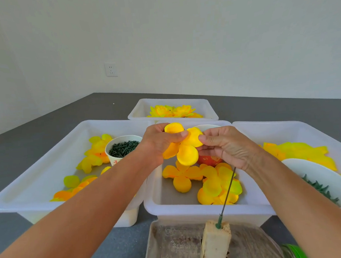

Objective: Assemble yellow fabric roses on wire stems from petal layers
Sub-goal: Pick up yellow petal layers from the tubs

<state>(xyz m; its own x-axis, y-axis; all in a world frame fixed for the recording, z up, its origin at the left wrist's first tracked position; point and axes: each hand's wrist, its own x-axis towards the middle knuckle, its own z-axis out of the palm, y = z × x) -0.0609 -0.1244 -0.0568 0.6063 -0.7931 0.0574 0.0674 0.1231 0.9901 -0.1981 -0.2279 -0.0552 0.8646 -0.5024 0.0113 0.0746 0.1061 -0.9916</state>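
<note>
Left hand (158, 141) and right hand (224, 145) both pinch yellow petal layer (187, 149) w/ firm grip, above centre tray (200, 208); wire stem (228, 189) in right.

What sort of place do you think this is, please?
Probably a plain room used as a craft workstation: white bins of yellow petal layers, a cup of green parts, finished roses behind.

A yellow fabric petal layer (183, 146) with rounded lobes is held up above a white tub (190, 206) of loose yellow petals (206, 181); a thin wire stem (228, 191) slants beneath.
</note>
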